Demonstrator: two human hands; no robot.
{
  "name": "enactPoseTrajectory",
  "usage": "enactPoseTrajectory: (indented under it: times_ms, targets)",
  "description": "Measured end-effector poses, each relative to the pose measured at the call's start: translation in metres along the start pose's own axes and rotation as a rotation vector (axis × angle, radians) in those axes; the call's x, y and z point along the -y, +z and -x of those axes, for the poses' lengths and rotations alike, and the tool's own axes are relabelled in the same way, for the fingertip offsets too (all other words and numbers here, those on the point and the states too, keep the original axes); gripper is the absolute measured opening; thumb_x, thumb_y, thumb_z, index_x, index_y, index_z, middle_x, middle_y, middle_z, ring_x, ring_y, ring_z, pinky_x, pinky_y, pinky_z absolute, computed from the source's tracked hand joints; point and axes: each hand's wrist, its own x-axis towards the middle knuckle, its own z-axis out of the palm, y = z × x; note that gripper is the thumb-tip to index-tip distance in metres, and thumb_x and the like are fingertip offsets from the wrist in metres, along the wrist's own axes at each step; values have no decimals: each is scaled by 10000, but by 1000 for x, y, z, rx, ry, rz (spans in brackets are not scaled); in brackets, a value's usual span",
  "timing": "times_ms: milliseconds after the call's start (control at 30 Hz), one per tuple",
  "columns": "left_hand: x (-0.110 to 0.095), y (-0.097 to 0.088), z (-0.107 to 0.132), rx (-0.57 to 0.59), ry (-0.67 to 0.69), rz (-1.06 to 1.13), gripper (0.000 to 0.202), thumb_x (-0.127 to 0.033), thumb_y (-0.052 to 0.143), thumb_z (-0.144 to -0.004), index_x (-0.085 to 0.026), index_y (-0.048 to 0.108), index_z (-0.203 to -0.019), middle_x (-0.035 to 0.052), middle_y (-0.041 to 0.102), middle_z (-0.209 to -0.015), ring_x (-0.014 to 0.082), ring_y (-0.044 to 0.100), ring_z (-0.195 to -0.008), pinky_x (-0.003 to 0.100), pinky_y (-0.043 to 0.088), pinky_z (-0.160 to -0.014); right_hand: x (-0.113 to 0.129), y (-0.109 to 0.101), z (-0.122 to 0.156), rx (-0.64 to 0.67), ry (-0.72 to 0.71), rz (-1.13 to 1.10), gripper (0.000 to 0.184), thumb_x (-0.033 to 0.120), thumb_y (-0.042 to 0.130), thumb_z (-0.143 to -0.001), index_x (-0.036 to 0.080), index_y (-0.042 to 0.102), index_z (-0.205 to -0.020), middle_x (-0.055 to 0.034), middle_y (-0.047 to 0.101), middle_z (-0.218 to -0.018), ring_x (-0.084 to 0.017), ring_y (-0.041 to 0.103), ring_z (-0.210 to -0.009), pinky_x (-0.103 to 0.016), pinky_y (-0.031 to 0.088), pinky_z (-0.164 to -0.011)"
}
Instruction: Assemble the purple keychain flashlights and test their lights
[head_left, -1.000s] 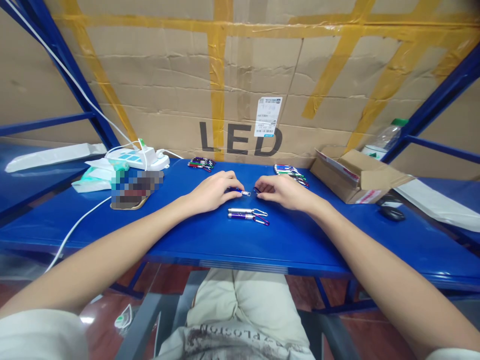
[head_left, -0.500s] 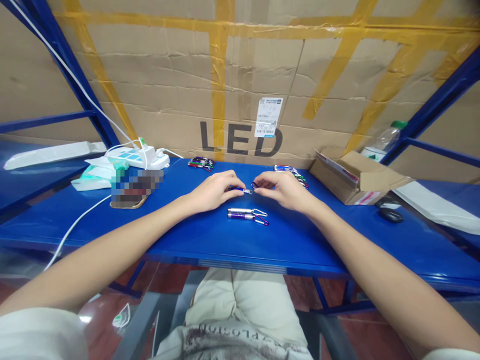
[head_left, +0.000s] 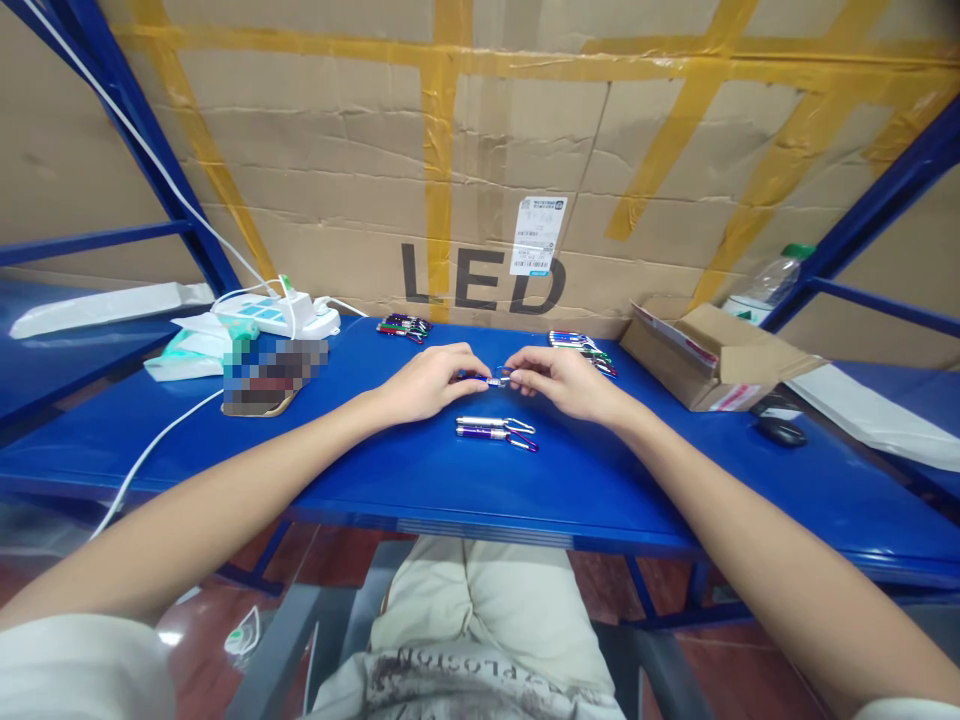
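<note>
My left hand [head_left: 431, 383] is closed on a small blue keychain penlight [head_left: 495, 381], whose silver end points right. Fingers of my right hand [head_left: 562, 380] pinch a blue carabiner clip [head_left: 502, 370] right at that end. Whether clip and tube are joined is too small to tell. Just below both hands, a silver penlight [head_left: 480, 422] and a purple penlight [head_left: 481, 433] lie side by side on the blue table [head_left: 420, 470], their carabiners to the right.
Several penlights [head_left: 405, 326] lie at the back left, and another pile [head_left: 581, 347] lies behind my right hand. An open cardboard box [head_left: 720, 365] and a black mouse [head_left: 780, 430] are at right. A power strip [head_left: 300, 315] stands at left; a large carton [head_left: 337, 180] walls the back.
My right hand has shifted slightly left, bringing the blue carabiner up to the penlight's end. My left hand and the two lying penlights have stayed put.
</note>
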Motion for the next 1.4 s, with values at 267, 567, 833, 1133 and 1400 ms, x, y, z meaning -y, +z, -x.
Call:
enactPoseTrajectory:
  times_ms: [267, 567, 833, 1133, 1400]
  targets:
    - [7, 5, -5, -29, -140, 231, 343, -478, 708, -998, -210, 845, -1163, 64, 769, -1044, 202, 653, -885, 356, 497, -853, 3, 6, 0, 18, 18, -30, 121, 323, 644, -1007, 215, 668, -1055, -44, 786, -908, -188, 724, -768, -341, 618, -752]
    - [-4, 3, -8, -45, -344, 513, 515, -638, 788, -888, -161, 846, -1074, 64, 794, -942, 169, 611, -778, 312, 461, -736, 4, 11, 1, 0, -13, -7, 165, 387, 658, -1020, 234, 636, -1077, -31, 776, -916, -205, 721, -799, -352, 592, -768]
    - [-9, 1, -8, -66, -410, 575, 525, -663, 796, -872, -159, 837, -1014, 68, 772, -921, 147, 567, -718, 300, 449, -675, 4, 15, 1, -90, -85, 175, 203, 413, 683, -1014, 232, 647, -1098, -43, 766, -948, -229, 712, -848, -352, 549, -787]
    - [-12, 1, -8, -75, -428, 646, 552, -693, 824, -838, -163, 830, -991, 67, 760, -927, 127, 539, -687, 285, 439, -638, 6, 11, 0, -127, -161, 242, 220, 379, 665, -1029, 220, 752, -1154, -97, 802, -1132, -250, 733, -920, -390, 571, -867]
    - [-11, 1, -7, -58, -410, 647, 530, -658, 830, -856, -161, 835, -1042, 71, 764, -938, 127, 549, -691, 285, 455, -644, 4, 8, -2, -126, -100, 104, 266, 385, 731, -963, 210, 844, -1128, -88, 844, -1115, -267, 768, -956, -399, 591, -890]
